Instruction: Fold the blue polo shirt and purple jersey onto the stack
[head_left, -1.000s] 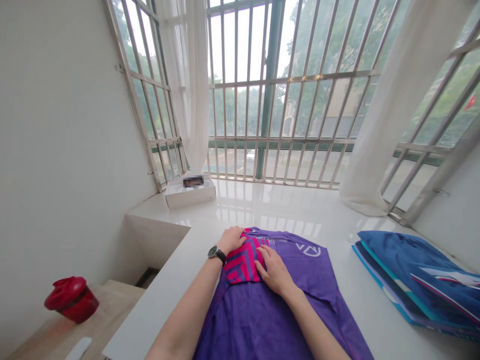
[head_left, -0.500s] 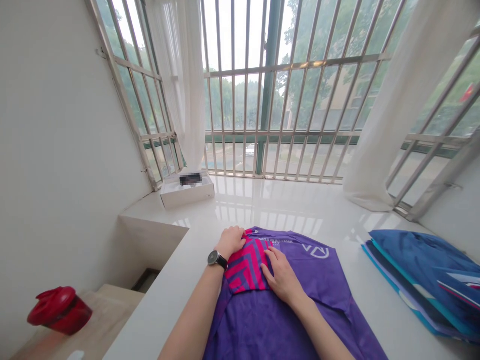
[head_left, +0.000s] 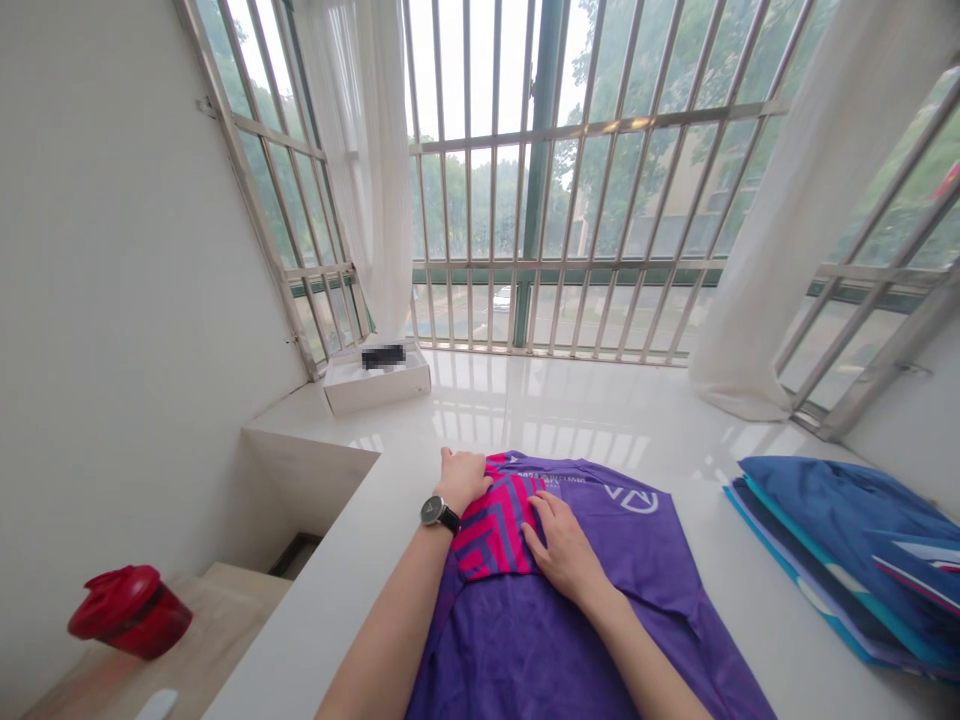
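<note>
A purple garment [head_left: 517, 630] with white lettering and a white logo lies spread on the white ledge. A pink-and-purple striped sleeve [head_left: 491, 535] is folded over its front. At the sleeve's upper left edge is my left hand [head_left: 463, 480], a black-strapped watch [head_left: 433, 511] on its wrist; its fingers are bent and partly apart, the tips touching the cloth. My right hand [head_left: 562, 547] rests palm down across the sleeve's right edge and the purple cloth, fingers spread and holding nothing.
Folded blue and teal clothes [head_left: 855, 560] are stacked on the right. An open white box [head_left: 379, 390] with a blurred dark item stands at the back left. At lower left, below the ledge, is a red lidded container [head_left: 131, 610]. Barred windows and white curtains [head_left: 757, 300] border the back.
My left hand has shifted slightly, one finger now sticking up at its left side. My right hand has hardly moved. The view has moved a little.
</note>
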